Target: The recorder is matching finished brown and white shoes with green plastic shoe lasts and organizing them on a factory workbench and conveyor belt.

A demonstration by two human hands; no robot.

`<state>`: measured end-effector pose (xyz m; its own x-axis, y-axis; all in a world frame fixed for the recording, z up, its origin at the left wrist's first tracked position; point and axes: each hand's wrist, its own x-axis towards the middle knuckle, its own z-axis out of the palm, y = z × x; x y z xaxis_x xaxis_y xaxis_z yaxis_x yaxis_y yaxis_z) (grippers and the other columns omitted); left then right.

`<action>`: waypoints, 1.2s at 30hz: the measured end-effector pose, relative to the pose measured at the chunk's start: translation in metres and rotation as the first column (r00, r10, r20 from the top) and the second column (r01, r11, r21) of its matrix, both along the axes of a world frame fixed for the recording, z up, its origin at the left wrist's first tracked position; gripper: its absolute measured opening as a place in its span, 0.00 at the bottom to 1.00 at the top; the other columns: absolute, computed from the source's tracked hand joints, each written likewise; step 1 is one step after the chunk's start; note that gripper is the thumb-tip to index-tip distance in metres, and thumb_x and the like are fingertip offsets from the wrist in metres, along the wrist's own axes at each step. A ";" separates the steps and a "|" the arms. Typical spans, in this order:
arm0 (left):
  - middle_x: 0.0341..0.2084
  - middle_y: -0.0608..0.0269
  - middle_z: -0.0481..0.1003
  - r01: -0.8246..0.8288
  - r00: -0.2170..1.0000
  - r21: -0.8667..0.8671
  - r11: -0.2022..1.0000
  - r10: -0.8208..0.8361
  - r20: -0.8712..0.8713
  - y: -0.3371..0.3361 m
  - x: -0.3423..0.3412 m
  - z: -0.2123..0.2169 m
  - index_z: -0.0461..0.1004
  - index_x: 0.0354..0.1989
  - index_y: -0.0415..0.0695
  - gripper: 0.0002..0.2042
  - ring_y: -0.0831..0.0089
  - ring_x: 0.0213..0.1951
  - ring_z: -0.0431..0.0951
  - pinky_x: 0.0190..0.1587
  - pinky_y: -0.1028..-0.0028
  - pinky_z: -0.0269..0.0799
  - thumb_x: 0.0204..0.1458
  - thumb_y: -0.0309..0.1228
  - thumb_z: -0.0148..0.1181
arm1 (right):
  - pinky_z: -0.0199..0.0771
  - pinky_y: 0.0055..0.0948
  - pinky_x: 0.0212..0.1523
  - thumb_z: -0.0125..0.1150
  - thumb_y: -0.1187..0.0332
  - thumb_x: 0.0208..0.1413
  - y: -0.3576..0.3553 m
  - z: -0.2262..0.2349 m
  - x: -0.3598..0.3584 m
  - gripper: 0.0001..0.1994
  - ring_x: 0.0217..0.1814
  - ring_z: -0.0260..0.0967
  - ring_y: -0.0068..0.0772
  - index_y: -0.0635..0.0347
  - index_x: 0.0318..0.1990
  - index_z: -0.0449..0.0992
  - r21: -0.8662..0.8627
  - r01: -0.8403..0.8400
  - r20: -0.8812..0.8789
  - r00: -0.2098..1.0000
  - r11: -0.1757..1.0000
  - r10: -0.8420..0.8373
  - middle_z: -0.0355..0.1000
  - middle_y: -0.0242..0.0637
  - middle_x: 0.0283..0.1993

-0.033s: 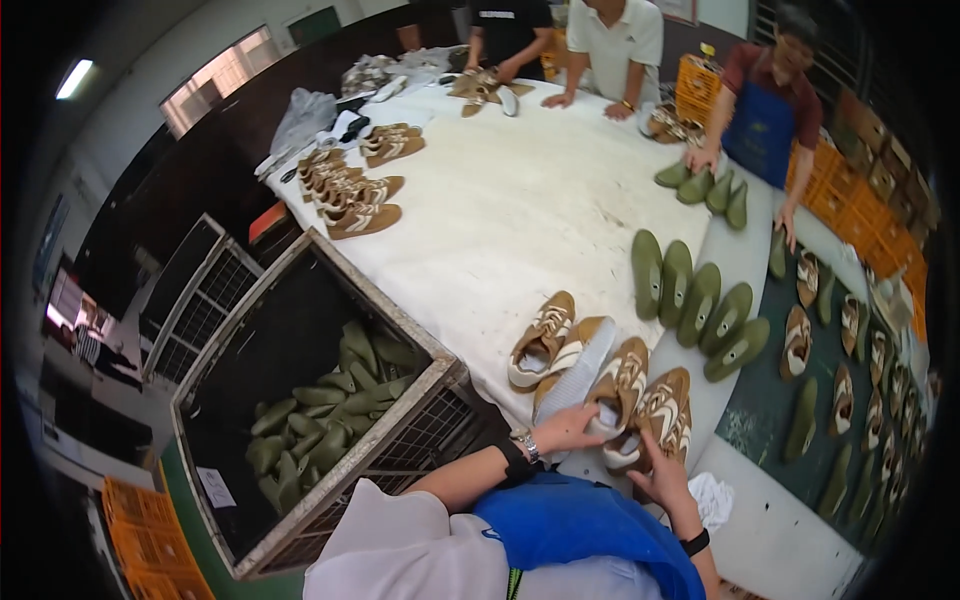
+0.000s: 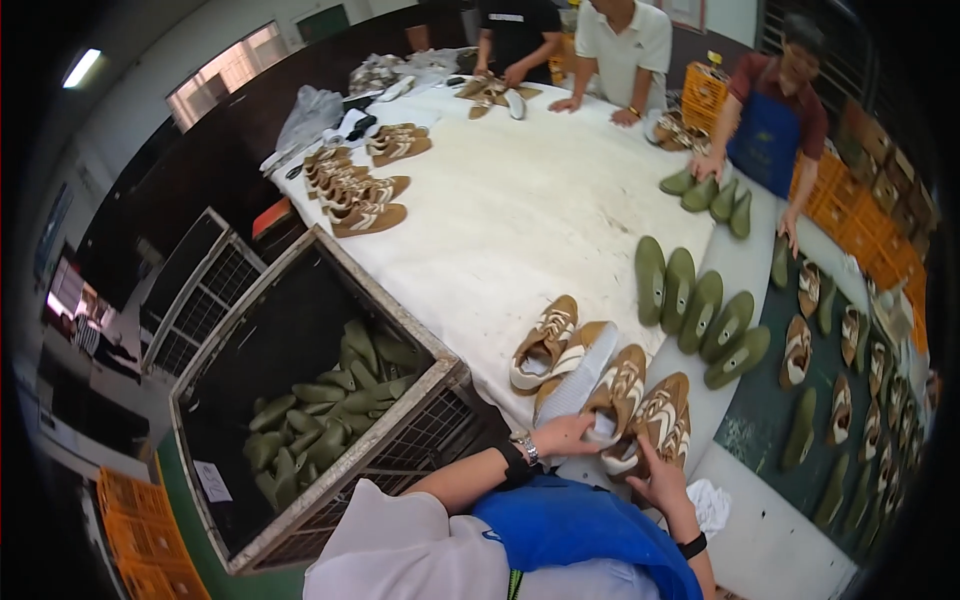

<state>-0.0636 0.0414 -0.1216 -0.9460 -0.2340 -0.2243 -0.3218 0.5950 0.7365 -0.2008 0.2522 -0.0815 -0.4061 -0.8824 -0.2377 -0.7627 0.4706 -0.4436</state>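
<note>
At the near edge of the white-covered table, my left hand (image 2: pixel 565 436) grips the heel of a brown sneaker (image 2: pixel 622 378) with white stripes. Beside it my right hand (image 2: pixel 662 482) closes on the heel of a second, matching sneaker (image 2: pixel 664 410). The two shoes lie side by side with toes pointing away from me, and some of my fingers are hidden behind them. Just left of this pair, another brown sneaker (image 2: pixel 546 340) stands upright. Between them a sneaker lies on its side, its pale sole (image 2: pixel 585 375) showing.
Green shoe lasts (image 2: pixel 704 308) stand in a row at right. A co-worker's hand (image 2: pixel 708 166) touches more lasts (image 2: pixel 740 212) beyond. A dark green conveyor (image 2: pixel 755 425) carries sneakers and lasts. At left is a wire-sided bin (image 2: pixel 400 440) of lasts. Several sneakers (image 2: pixel 368 218) sit at far left.
The whole view has shifted slightly. Both hands stay on the heels of the same two sneakers.
</note>
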 end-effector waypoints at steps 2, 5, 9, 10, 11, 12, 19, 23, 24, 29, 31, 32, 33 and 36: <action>0.33 0.47 0.70 0.041 0.998 -0.117 0.992 -0.036 0.041 0.002 0.006 -0.012 0.63 0.42 0.42 0.23 0.49 0.36 0.71 0.39 0.61 0.67 0.42 0.44 0.60 | 0.70 0.42 0.35 0.65 0.56 0.40 -0.008 0.002 0.001 0.39 0.34 0.71 0.52 0.39 0.61 0.52 0.076 -0.022 -0.051 0.998 0.997 0.026 0.73 0.47 0.31; 0.31 0.47 0.70 -0.002 1.000 -0.187 0.982 0.005 0.015 0.007 0.006 -0.014 0.63 0.40 0.43 0.23 0.50 0.35 0.72 0.37 0.60 0.67 0.41 0.43 0.61 | 0.70 0.42 0.36 0.64 0.54 0.40 -0.014 0.007 -0.001 0.37 0.35 0.71 0.52 0.39 0.60 0.54 0.187 -0.139 -0.054 0.987 0.973 0.151 0.73 0.48 0.31; 0.30 0.47 0.70 -0.004 1.000 -0.210 0.978 0.004 -0.002 0.007 0.003 -0.015 0.63 0.38 0.43 0.22 0.50 0.34 0.72 0.35 0.60 0.68 0.39 0.42 0.63 | 0.70 0.42 0.36 0.62 0.53 0.42 -0.015 0.007 -0.001 0.34 0.35 0.71 0.53 0.40 0.58 0.56 0.287 -0.265 -0.017 0.959 0.921 0.282 0.73 0.49 0.31; 0.30 0.47 0.70 -0.018 1.000 -0.207 0.978 0.018 -0.006 0.007 0.003 -0.017 0.63 0.38 0.43 0.22 0.50 0.34 0.72 0.35 0.60 0.68 0.39 0.42 0.63 | 0.71 0.42 0.31 0.60 0.51 0.43 -0.014 0.003 -0.002 0.28 0.30 0.71 0.51 0.40 0.54 0.59 0.217 -0.283 -0.048 0.953 0.934 0.299 0.72 0.46 0.26; 0.30 0.46 0.71 -0.019 1.000 -0.195 0.981 0.014 -0.025 0.006 0.002 -0.021 0.63 0.38 0.43 0.23 0.50 0.34 0.72 0.35 0.59 0.68 0.37 0.42 0.63 | 0.71 0.42 0.31 0.60 0.51 0.43 -0.013 -0.001 -0.003 0.28 0.30 0.71 0.51 0.40 0.54 0.59 0.220 -0.294 -0.050 0.949 0.930 0.311 0.72 0.46 0.26; 0.29 0.46 0.71 -0.014 0.999 -0.184 0.983 0.006 -0.044 0.005 0.001 -0.022 0.64 0.38 0.43 0.24 0.50 0.34 0.73 0.35 0.59 0.68 0.35 0.42 0.64 | 0.71 0.42 0.30 0.60 0.51 0.43 -0.013 -0.007 -0.003 0.27 0.29 0.71 0.51 0.42 0.51 0.61 0.177 -0.283 -0.059 0.953 0.943 0.297 0.72 0.46 0.25; 0.28 0.47 0.71 -0.043 0.999 -0.183 0.982 0.037 -0.038 0.010 -0.002 -0.028 0.64 0.37 0.42 0.24 0.50 0.32 0.73 0.34 0.59 0.69 0.34 0.43 0.64 | 0.69 0.45 0.27 0.62 0.52 0.42 -0.015 -0.025 0.003 0.22 0.26 0.70 0.53 0.52 0.41 0.63 0.070 -0.099 -0.157 0.982 0.993 0.109 0.71 0.48 0.22; 0.28 0.47 0.71 -0.111 0.993 -0.216 0.970 0.099 -0.066 0.010 0.000 -0.034 0.64 0.38 0.43 0.25 0.50 0.31 0.73 0.33 0.59 0.69 0.34 0.43 0.64 | 0.68 0.45 0.28 0.62 0.53 0.43 -0.019 -0.024 0.004 0.21 0.28 0.70 0.54 0.54 0.40 0.63 0.108 -0.103 -0.156 0.981 0.989 0.119 0.71 0.49 0.23; 0.29 0.46 0.70 -0.114 0.993 -0.227 0.967 0.105 -0.052 0.011 0.001 -0.035 0.64 0.39 0.43 0.25 0.50 0.31 0.73 0.32 0.59 0.69 0.35 0.43 0.64 | 0.68 0.45 0.29 0.62 0.53 0.43 -0.019 -0.024 0.004 0.21 0.28 0.70 0.54 0.54 0.40 0.63 0.092 -0.099 -0.157 0.981 0.991 0.112 0.71 0.50 0.24; 0.29 0.46 0.71 -0.120 0.992 -0.186 0.975 0.123 0.005 0.011 -0.005 -0.029 0.65 0.39 0.43 0.26 0.50 0.32 0.73 0.33 0.59 0.69 0.33 0.43 0.65 | 0.68 0.45 0.30 0.63 0.53 0.41 -0.017 -0.028 0.000 0.22 0.29 0.70 0.55 0.54 0.39 0.64 0.088 -0.114 -0.131 0.983 0.990 0.125 0.71 0.50 0.24; 0.29 0.46 0.71 -0.109 0.994 -0.186 0.976 0.109 -0.012 0.011 -0.006 -0.035 0.66 0.38 0.43 0.25 0.51 0.33 0.73 0.33 0.59 0.70 0.32 0.41 0.66 | 0.69 0.44 0.32 0.65 0.61 0.41 -0.022 -0.021 0.004 0.20 0.32 0.70 0.56 0.56 0.39 0.63 0.148 -0.166 -0.116 0.976 0.975 0.184 0.72 0.52 0.27; 0.28 0.47 0.71 -0.109 0.994 -0.170 0.979 0.107 -0.024 0.011 -0.006 -0.036 0.66 0.36 0.42 0.24 0.52 0.34 0.73 0.33 0.59 0.70 0.31 0.40 0.66 | 0.69 0.45 0.32 0.66 0.60 0.39 -0.017 -0.029 -0.003 0.22 0.32 0.70 0.56 0.55 0.40 0.63 0.140 -0.175 -0.076 0.979 0.975 0.187 0.72 0.52 0.27; 0.28 0.47 0.71 -0.137 0.991 -0.163 0.977 0.136 -0.020 0.013 -0.009 -0.039 0.66 0.36 0.42 0.24 0.52 0.34 0.73 0.33 0.59 0.70 0.31 0.40 0.66 | 0.69 0.45 0.33 0.67 0.60 0.37 -0.014 -0.035 -0.007 0.23 0.31 0.70 0.56 0.53 0.41 0.63 0.131 -0.180 -0.033 0.982 0.975 0.186 0.72 0.51 0.27; 0.26 0.48 0.72 -0.141 0.990 -0.192 0.971 0.137 -0.033 0.014 -0.009 -0.049 0.67 0.35 0.42 0.24 0.52 0.33 0.74 0.33 0.60 0.70 0.30 0.40 0.66 | 0.69 0.45 0.34 0.68 0.62 0.36 -0.022 -0.030 -0.004 0.24 0.33 0.70 0.56 0.53 0.41 0.63 0.184 -0.217 -0.031 0.974 0.959 0.226 0.72 0.51 0.28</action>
